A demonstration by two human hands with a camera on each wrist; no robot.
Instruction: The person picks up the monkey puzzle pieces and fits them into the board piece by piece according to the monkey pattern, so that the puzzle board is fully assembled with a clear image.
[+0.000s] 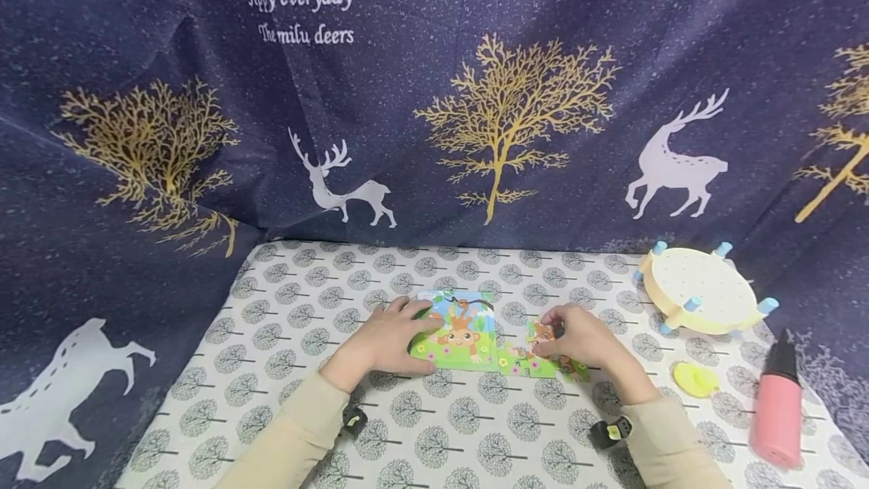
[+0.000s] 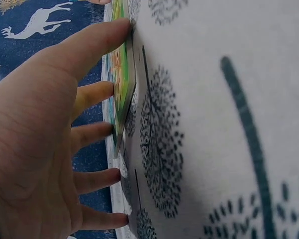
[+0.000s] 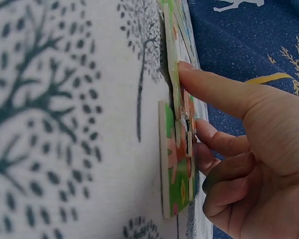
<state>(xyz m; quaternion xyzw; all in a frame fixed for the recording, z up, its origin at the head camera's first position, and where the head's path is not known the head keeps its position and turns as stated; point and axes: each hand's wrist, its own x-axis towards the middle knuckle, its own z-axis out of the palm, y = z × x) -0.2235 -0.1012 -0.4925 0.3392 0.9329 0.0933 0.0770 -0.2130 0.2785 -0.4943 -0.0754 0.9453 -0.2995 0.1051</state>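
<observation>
Pinching a puzzle piece (image 1: 541,333) with the right hand (image 1: 580,336), just beside other pieces (image 1: 541,367) on the table (image 1: 441,466). Touching the monkey picture (image 1: 465,334), left of the pieces, with the left hand (image 1: 390,336), spread wide. Farther right, a round tray (image 1: 699,285); nearer, a yellow toy (image 1: 694,379) and pink bottle (image 1: 777,417).

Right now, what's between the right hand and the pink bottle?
A small yellow object lies on the tree-patterned cloth between the right hand and the pink bottle, as the head view shows. What it is, I can't tell.
</observation>
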